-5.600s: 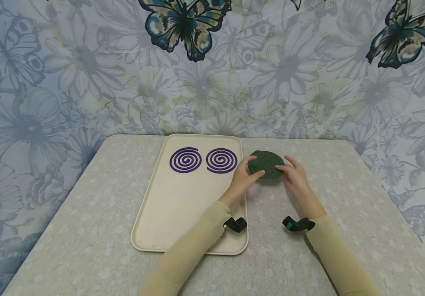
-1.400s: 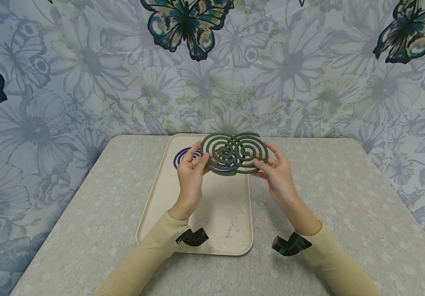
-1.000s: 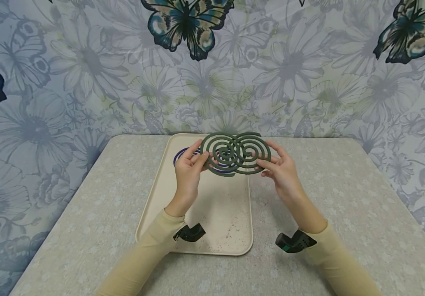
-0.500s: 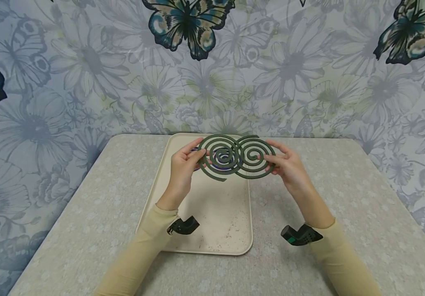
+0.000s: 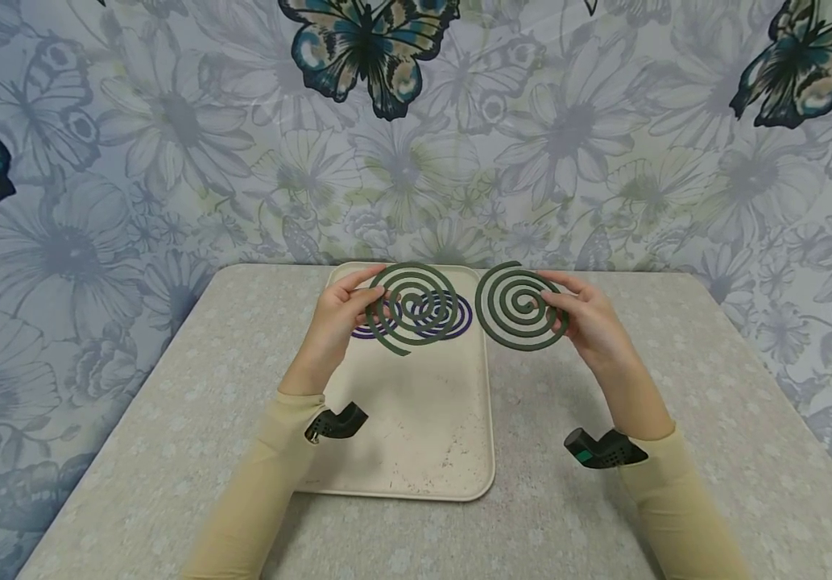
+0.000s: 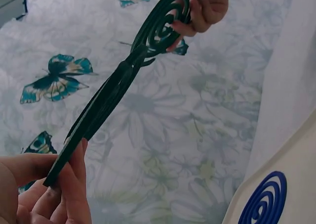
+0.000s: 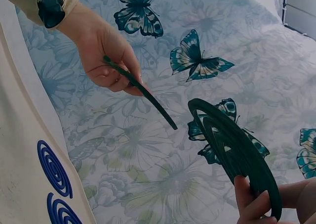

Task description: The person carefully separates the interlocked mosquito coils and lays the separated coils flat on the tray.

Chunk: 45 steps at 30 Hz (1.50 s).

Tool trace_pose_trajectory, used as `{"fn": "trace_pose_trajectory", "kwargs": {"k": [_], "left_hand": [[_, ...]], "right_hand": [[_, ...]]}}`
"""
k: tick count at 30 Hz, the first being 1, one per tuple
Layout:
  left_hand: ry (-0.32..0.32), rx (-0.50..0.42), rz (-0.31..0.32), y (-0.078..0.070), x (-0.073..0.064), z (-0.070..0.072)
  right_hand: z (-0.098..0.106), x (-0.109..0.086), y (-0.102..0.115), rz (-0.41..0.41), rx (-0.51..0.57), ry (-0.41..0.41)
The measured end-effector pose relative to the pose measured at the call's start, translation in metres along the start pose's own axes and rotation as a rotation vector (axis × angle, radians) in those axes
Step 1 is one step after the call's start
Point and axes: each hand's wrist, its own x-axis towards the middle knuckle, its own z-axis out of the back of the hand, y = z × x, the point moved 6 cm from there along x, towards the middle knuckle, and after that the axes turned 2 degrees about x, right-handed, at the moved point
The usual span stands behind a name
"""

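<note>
My left hand (image 5: 332, 322) pinches a green mosquito coil (image 5: 411, 300) by its left edge, raised above the tray (image 5: 416, 419). In my right hand (image 5: 593, 322) is a second green mosquito coil (image 5: 527, 304), pinched at its right side between thumb and fingers. A narrow gap separates the two coils in the head view. Behind the left coil, two purple spiral coils lie on the tray, partly hidden; the right wrist view shows one purple coil (image 7: 54, 169) whole.
The cream tray lies on a patterned grey tabletop (image 5: 676, 362). Small dark crumbs (image 5: 452, 459) are scattered over its lower right part. A wall with butterflies and flowers (image 5: 416, 185) rises right behind the table.
The green coils were a single stacked disc at right, then overlapped over the tray. Over the last second my hands have moved outward, and the coils have come apart.
</note>
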Motion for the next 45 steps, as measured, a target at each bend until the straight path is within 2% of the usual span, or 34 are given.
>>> {"fn": "trace_pose_trajectory", "kwargs": {"k": [5, 9, 13, 18, 23, 25, 29, 32, 37, 41, 45], "left_hand": [[0.089, 0.119, 0.070, 0.012, 0.011, 0.015], [0.171, 0.221, 0.136, 0.028, 0.021, 0.029], [0.298, 0.316, 0.187, 0.050, 0.029, 0.040], [0.460, 0.404, 0.218, 0.076, 0.032, 0.048], [0.544, 0.466, 0.285, 0.095, 0.031, 0.055], [0.552, 0.488, 0.314, 0.099, 0.029, 0.057], [0.544, 0.563, 0.327, 0.101, 0.028, 0.058], [0.525, 0.627, 0.315, 0.099, 0.028, 0.059], [0.489, 0.693, 0.342, 0.099, 0.028, 0.063], [0.496, 0.725, 0.359, 0.100, 0.028, 0.064], [0.476, 0.708, 0.358, 0.100, 0.030, 0.064]], "right_hand": [[-0.003, 0.003, -0.009, -0.028, -0.040, 0.010], [-0.004, 0.007, -0.018, -0.064, -0.093, 0.007], [-0.005, 0.010, -0.026, -0.078, -0.127, 0.009], [-0.008, 0.015, -0.039, -0.111, -0.180, 0.025], [-0.010, 0.020, -0.057, -0.164, -0.232, 0.053], [-0.011, 0.023, -0.064, -0.183, -0.246, 0.057], [-0.010, 0.028, -0.079, -0.208, -0.277, 0.065], [-0.011, 0.031, -0.092, -0.226, -0.297, 0.068], [-0.013, 0.035, -0.116, -0.260, -0.329, 0.081], [-0.016, 0.034, -0.129, -0.279, -0.379, 0.093], [-0.019, 0.032, -0.135, -0.274, -0.450, 0.091]]}}
